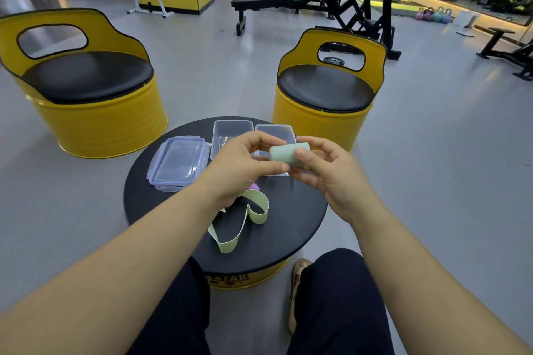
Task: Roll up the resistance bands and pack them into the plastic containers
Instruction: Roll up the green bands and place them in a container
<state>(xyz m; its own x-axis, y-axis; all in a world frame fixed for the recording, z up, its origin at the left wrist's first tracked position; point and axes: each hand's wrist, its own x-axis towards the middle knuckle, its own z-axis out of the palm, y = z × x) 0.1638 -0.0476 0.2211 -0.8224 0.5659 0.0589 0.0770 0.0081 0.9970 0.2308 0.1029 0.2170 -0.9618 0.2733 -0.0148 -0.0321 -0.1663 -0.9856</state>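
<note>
On the near half of the counter (288, 228) a loose band (255, 212) lies uncoiled in a floppy loop, and a scrap of purple band (254, 187) shows just beyond it under the left wrist. Above the middle of the counter the left hand (245, 166) and right hand (327, 174) both hold the rolled band (290, 154). Each grip is narrow, the left pinching its coiled end and the right curled round its body. The roll's long axis runs roughly left to right, coiled end toward the left hand. The rubber probably wants to spring open, so any slackening while passing it to one hand could unwind it. Toward the far edge sit a lidded container (178, 161), an open container (232, 131) and a second open container (277, 131). Their long sides run near to far, so a roll lowered crosswise might catch a rim and uncoil
</note>
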